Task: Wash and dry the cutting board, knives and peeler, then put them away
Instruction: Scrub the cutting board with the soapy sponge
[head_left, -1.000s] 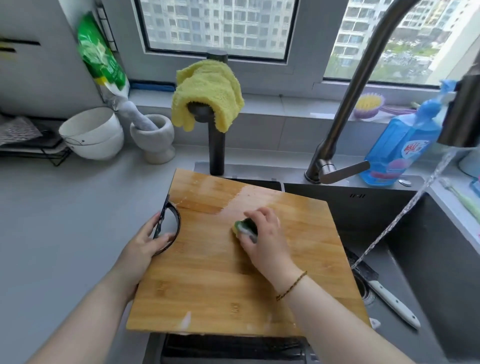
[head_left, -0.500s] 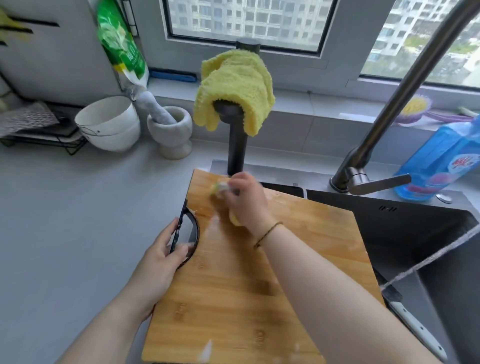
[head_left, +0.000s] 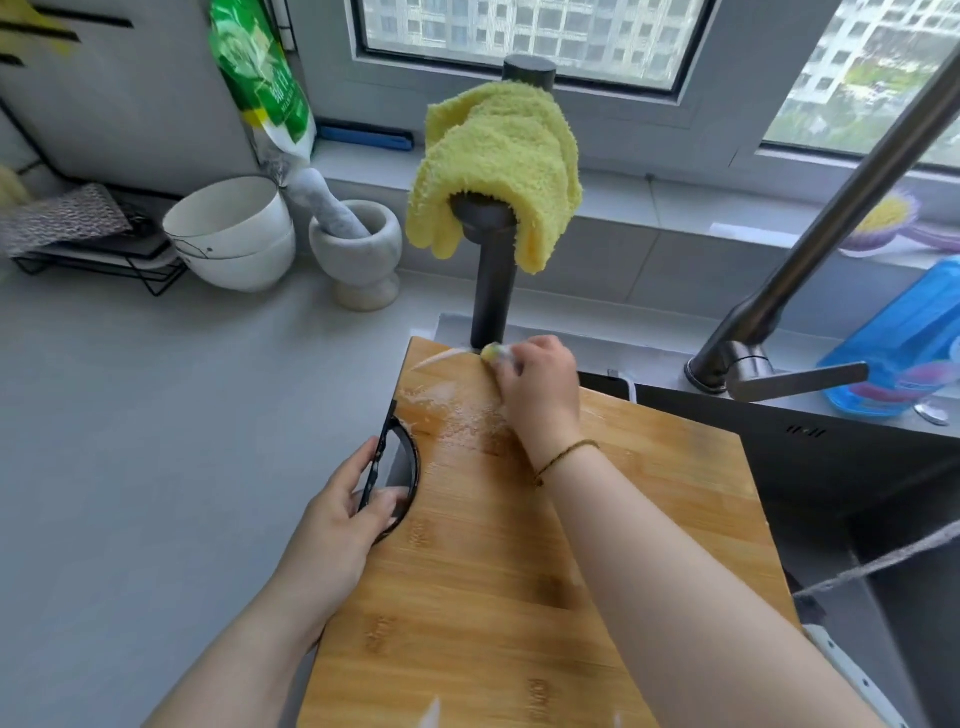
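Kitchen sink (head_left: 831, 452), left fingers (head_left: 353, 467) curled round cutting board (head_left: 519, 571) handle (head_left: 376, 462), right fingers (head_left: 524, 358) pinching sponge (head_left: 491, 352).

Grey countertop (head_left: 130, 467); tiled sill (head_left: 675, 208) under windows (head_left: 852, 78); daylight, apartment blocks (head_left: 467, 21) outside.

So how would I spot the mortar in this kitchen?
Start at the window and drop to the grey counter below its left end. The mortar stands between the stacked white bowls and the post draped with a yellow cloth. It alone is pale stone on a foot, with a pestle leaning in it.
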